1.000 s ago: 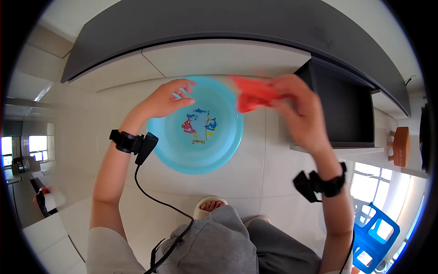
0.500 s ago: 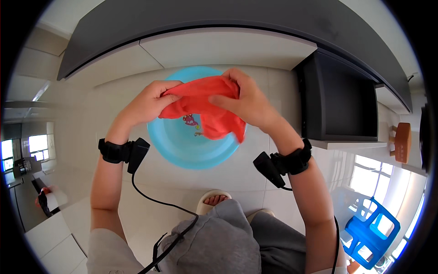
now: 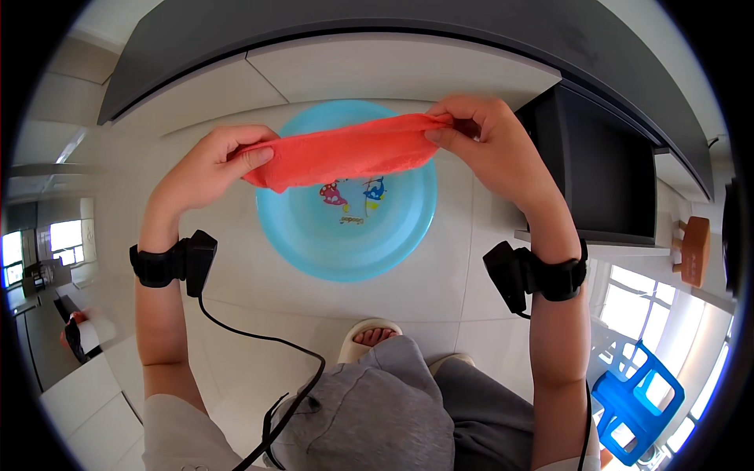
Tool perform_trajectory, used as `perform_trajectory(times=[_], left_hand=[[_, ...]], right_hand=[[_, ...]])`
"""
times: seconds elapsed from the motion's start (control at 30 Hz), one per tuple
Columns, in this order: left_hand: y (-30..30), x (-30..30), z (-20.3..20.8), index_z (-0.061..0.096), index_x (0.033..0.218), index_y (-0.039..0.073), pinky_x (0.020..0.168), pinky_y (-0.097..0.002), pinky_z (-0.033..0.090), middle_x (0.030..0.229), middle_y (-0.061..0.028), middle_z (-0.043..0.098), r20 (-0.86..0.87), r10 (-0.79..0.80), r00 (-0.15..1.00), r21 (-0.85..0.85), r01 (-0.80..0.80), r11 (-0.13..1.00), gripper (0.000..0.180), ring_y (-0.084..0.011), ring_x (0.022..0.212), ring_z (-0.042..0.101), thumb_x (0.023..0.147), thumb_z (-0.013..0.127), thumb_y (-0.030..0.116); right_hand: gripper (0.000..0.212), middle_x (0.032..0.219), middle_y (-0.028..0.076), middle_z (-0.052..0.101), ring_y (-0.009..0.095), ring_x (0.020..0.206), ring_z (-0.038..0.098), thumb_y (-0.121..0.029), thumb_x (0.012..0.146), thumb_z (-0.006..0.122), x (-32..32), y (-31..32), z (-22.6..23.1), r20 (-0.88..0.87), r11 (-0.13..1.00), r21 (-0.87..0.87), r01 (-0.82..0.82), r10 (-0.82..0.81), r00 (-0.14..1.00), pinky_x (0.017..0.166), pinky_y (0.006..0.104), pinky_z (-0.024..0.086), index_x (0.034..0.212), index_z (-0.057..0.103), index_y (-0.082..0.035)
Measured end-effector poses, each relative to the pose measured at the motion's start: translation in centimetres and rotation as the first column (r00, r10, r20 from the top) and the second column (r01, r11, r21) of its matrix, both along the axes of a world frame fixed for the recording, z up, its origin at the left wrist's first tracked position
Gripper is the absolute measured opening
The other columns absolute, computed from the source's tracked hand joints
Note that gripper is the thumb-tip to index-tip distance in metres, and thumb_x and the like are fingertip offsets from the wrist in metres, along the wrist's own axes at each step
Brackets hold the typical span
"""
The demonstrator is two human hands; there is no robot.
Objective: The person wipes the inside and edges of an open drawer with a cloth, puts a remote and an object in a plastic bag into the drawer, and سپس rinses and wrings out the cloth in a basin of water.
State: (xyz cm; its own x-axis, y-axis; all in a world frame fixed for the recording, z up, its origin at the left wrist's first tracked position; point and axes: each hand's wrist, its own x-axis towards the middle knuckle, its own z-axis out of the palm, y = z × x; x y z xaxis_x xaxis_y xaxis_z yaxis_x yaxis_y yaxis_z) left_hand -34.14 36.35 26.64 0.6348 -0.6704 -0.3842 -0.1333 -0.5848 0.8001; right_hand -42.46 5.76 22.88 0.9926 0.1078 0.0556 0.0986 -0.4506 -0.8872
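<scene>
A red cloth (image 3: 345, 151) is stretched between my two hands in a long band, over the far part of a light blue plastic basin (image 3: 345, 259). My left hand (image 3: 212, 165) pinches its left end between thumb and fingers, left of the basin. At the other end, my right hand (image 3: 491, 145) grips a gathered corner, slightly higher and beyond the basin's right rim. Coloured cartoon prints show on the basin's bottom, below the cloth. Each wrist wears a black strapped device with a cable.
A low cabinet (image 3: 393, 67) with a dark top runs along the far side. An open dark compartment (image 3: 601, 169) is at the right. Farther right are a brown stool (image 3: 693, 251) and a blue plastic stool (image 3: 640, 400). My sandalled foot (image 3: 371, 337) stands on the tiled floor.
My hands have moved apart, left and right. The bunched, hanging cloth is now pulled out into a wide band, uncovering more of the basin's bottom.
</scene>
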Motion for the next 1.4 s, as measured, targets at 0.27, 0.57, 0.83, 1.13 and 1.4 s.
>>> perform_trajectory(times=[0.27,0.57,0.83,1.13,1.4], left_hand=[[1.0,-0.9,-2.3,0.059,0.107,-0.004,0.075,-0.0288,0.050,0.089,-0.0090,0.063,-0.033,0.011,0.999,0.033,-0.010,0.999,0.020,-0.0165,0.080,0.060,0.093,0.048,0.005],[-0.2,-1.3,-14.4,0.063,0.096,-0.001,0.077,-0.0367,0.047,0.089,-0.0184,0.063,0.101,-0.335,0.937,0.410,0.267,0.872,0.018,-0.0351,0.087,0.058,0.081,0.053,-0.004],[0.8,-2.8,-21.6,0.065,0.088,0.001,0.080,-0.0400,0.048,0.095,-0.0180,0.061,0.174,-0.466,0.868,0.595,0.285,0.752,0.013,-0.0341,0.099,0.055,0.079,0.056,-0.002],[-0.7,-0.5,-7.2,0.062,0.092,-0.002,0.069,-0.0354,0.049,0.083,-0.0156,0.061,0.239,-0.219,0.946,0.377,0.118,0.919,0.013,-0.0269,0.076,0.061,0.079,0.061,0.000],[-2.5,-1.2,-5.2,0.044,0.094,0.001,0.072,-0.0314,0.050,0.092,-0.0086,0.058,0.061,0.023,0.998,-0.016,-0.022,1.000,0.015,-0.0175,0.084,0.063,0.085,0.055,-0.004]], right_hand=[[0.016,0.074,0.010,0.061,0.017,0.064,0.056,0.000,0.080,0.052,0.3,2.4,-3.2,-0.112,0.981,0.193,0.029,-0.008,0.994,0.062,0.0301,0.046,0.093,0.061,-0.001],[0.019,0.095,0.019,0.061,0.035,0.088,0.059,-0.001,0.074,0.056,0.3,7.2,-15.0,-0.234,0.958,-0.254,-0.131,0.071,0.970,0.077,0.0393,0.048,0.093,0.061,-0.003],[0.019,0.110,0.020,0.056,0.037,0.100,0.056,-0.003,0.075,0.060,-0.7,10.4,-19.9,-0.330,0.889,-0.440,-0.127,-0.028,0.944,0.086,0.0407,0.048,0.094,0.063,-0.005],[0.020,0.088,0.019,0.065,0.035,0.086,0.062,-0.005,0.078,0.057,0.7,7.4,-11.1,-0.242,0.974,-0.209,-0.087,0.035,0.970,0.075,0.0419,0.051,0.097,0.062,-0.003],[0.018,0.084,0.016,0.068,0.030,0.075,0.066,-0.006,0.075,0.064,1.6,9.9,-5.8,-0.123,0.985,0.127,-0.121,0.136,0.983,0.068,0.0362,0.051,0.092,0.062,-0.002]])
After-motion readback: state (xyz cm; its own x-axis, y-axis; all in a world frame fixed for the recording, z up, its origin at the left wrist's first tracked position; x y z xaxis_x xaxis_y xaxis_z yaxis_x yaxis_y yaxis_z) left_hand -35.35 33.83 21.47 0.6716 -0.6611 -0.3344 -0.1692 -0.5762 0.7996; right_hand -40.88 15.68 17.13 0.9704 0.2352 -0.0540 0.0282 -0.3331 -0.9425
